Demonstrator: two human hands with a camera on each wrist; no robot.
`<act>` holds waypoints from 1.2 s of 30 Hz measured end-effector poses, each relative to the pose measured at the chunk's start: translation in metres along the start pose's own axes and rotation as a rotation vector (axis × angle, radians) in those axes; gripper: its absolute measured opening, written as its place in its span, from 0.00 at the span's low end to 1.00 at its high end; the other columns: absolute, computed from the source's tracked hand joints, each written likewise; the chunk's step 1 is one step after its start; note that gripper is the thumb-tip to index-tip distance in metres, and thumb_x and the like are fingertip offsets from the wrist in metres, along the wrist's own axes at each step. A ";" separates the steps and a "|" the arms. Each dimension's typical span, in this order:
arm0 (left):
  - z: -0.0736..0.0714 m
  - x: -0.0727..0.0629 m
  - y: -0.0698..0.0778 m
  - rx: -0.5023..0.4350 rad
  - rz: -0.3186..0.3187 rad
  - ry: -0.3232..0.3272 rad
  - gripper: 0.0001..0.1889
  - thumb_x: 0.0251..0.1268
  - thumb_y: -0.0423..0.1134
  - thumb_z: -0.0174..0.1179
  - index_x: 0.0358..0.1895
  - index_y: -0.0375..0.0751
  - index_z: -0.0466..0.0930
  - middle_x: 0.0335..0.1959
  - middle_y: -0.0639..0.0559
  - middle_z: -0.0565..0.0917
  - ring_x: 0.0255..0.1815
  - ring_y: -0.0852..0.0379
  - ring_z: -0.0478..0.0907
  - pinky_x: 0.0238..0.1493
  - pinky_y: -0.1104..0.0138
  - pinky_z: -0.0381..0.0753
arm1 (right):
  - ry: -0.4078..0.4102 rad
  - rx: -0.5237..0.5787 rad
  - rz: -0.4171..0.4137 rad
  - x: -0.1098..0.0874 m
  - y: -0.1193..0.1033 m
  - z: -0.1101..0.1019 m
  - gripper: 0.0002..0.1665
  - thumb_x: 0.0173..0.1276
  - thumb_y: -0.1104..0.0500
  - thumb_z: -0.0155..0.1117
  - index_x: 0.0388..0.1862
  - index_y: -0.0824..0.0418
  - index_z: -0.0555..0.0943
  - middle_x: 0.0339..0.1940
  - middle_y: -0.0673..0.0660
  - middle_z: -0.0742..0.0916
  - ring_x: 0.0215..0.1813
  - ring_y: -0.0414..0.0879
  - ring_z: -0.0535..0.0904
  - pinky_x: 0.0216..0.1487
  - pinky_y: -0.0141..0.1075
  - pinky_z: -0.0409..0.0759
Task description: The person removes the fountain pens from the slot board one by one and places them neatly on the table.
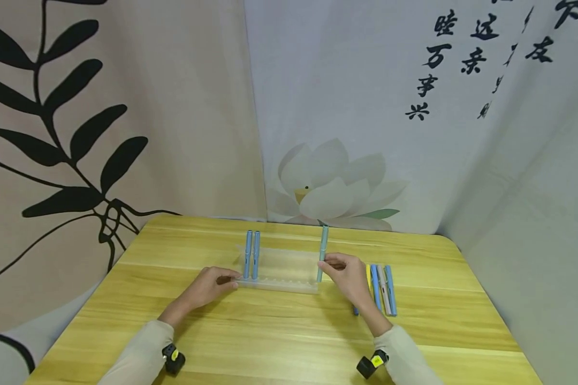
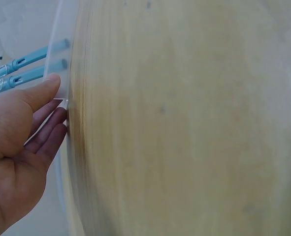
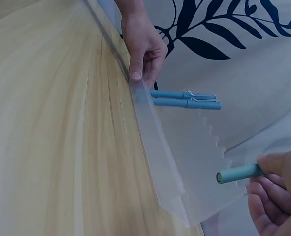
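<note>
A clear plastic pen rack (image 1: 284, 287) stands mid-table, with two blue pens (image 1: 248, 255) upright at its left end. Its left corner is held by my left hand (image 1: 214, 284), thumb (image 2: 50, 84) on top and fingers lower at the end. My right hand (image 1: 348, 275) pinches a light green pen (image 1: 323, 243) near the rack's right end. In the right wrist view the green pen's lower end (image 3: 224, 177) points toward the rack and appears apart from the slotted base.
Right of the rack, several pens lie side by side on the wooden table (image 1: 270, 337), among them a grey pen (image 1: 383, 291) and a blue pen (image 1: 391, 291). My right forearm partly covers this row. A printed curtain (image 1: 347, 107) hangs behind the table.
</note>
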State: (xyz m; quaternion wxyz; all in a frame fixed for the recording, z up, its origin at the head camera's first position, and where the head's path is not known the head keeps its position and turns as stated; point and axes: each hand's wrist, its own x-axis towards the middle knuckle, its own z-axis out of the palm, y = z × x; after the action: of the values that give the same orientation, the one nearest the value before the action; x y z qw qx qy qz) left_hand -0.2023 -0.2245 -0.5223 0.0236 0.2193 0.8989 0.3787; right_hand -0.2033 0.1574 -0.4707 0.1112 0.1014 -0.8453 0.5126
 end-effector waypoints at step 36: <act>0.001 0.001 0.000 -0.018 -0.020 0.002 0.15 0.72 0.39 0.64 0.57 0.38 0.86 0.53 0.46 0.88 0.54 0.48 0.85 0.56 0.51 0.84 | 0.106 -0.177 0.102 -0.020 0.046 -0.094 0.21 0.68 0.49 0.74 0.51 0.64 0.89 0.39 0.58 0.92 0.38 0.40 0.86 0.35 0.28 0.83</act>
State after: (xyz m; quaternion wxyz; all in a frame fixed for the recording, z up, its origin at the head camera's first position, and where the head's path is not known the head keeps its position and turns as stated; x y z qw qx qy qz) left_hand -0.2027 -0.2232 -0.5229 0.0286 0.2096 0.8976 0.3868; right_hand -0.1891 0.2629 -0.4728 0.1382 0.0207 -0.8842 0.4456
